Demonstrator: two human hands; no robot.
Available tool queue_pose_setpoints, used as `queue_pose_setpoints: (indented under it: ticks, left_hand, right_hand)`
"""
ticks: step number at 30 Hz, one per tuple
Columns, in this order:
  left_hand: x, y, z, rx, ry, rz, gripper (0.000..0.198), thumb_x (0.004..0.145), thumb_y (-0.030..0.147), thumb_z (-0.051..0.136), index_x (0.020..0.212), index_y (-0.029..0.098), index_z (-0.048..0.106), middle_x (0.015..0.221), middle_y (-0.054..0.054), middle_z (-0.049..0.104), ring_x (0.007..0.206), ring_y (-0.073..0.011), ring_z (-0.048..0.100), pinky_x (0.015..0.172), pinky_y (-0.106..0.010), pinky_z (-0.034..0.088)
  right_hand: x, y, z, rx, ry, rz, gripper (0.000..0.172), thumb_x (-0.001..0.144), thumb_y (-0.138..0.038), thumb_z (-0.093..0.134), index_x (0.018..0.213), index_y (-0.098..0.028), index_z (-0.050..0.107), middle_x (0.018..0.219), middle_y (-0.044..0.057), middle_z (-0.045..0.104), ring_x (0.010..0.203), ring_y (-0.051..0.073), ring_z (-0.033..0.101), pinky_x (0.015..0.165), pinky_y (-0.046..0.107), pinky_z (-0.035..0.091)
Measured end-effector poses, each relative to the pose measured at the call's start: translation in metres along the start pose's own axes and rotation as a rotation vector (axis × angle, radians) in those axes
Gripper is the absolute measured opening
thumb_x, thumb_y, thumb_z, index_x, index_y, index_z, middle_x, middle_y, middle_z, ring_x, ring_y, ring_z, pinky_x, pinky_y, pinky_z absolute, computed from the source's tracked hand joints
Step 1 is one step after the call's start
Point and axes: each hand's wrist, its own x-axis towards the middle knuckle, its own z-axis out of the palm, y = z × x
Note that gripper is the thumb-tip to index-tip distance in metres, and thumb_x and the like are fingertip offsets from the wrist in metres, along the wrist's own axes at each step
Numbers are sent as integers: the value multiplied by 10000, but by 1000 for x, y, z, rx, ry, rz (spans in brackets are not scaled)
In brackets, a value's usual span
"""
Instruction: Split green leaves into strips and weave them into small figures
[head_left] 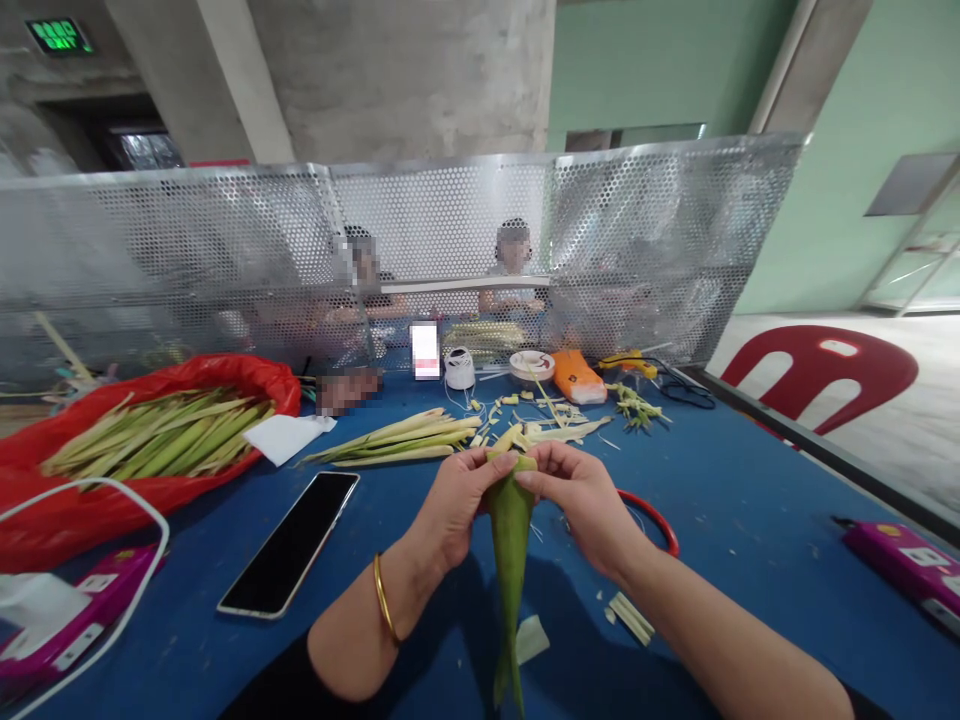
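A green leaf bundle (511, 550), wide at the top and tapering downward, hangs over the blue table with its split tips lowest. My left hand (466, 497) pinches its upper left edge, thumb in front. On the upper right edge, the fingers and thumb of my right hand (574, 490) are closed. Pale strips stick up just beyond the fingertips. Behind my left hand lies a pile of long green and cream leaves (405, 437). Small cut scraps (510, 400) are scattered farther back.
A red bag (289, 380) of leaves and a black phone (292, 545) are at the left. Along the back stand a white spool (459, 370), a tape roll (531, 366) and an orange packet (577, 375). Purple power strips (911, 560) lie at both sides. Two people sit behind the perforated screen (450, 220).
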Motion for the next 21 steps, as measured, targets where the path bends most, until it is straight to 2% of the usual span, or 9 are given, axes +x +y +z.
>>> queue_pose_setpoints:
  ticks: [5, 9, 15, 18, 21]
  left_hand:
    - [2, -6, -1, -115, -94, -47, 375, 582, 317, 834, 883, 121, 724, 769, -46, 706, 639, -126, 614, 605, -228, 466]
    - [4, -7, -1, -129, -63, -66, 379, 555, 301, 849, 860, 109, 732, 770, -74, 725, 663, -169, 653, 639, -261, 487]
    - [4, -6, 0, -170, 20, -106, 320, 528, 293, 862, 754, 110, 728, 637, -21, 682, 532, -93, 576, 502, -189, 412]
    - [5, -5, -1, -173, 15, -87, 331, 529, 307, 861, 757, 108, 725, 629, -27, 681, 532, -113, 588, 526, -216, 445]
    - [6, -5, -2, -165, 11, -63, 351, 520, 305, 864, 773, 105, 724, 655, -37, 691, 543, -127, 597, 550, -240, 466]
  right_hand:
    - [2, 1, -3, 32, 58, -20, 229, 598, -297, 816, 691, -178, 643, 660, -22, 594, 630, 122, 496, 612, 254, 402]
    - [2, 0, -5, 54, -17, 70, 231, 601, -306, 809, 674, -161, 644, 641, -22, 585, 595, 107, 475, 584, 245, 387]
    - [2, 0, -2, -33, 74, -65, 215, 589, -297, 810, 656, -175, 646, 626, -26, 594, 610, 118, 492, 607, 254, 404]
    - [0, 1, -1, -8, 11, 10, 212, 601, -295, 804, 707, -178, 662, 657, -17, 615, 624, 125, 509, 614, 259, 412]
    - [-2, 2, 0, 11, -30, 46, 201, 602, -286, 801, 655, -178, 641, 608, -31, 579, 593, 115, 483, 594, 253, 397]
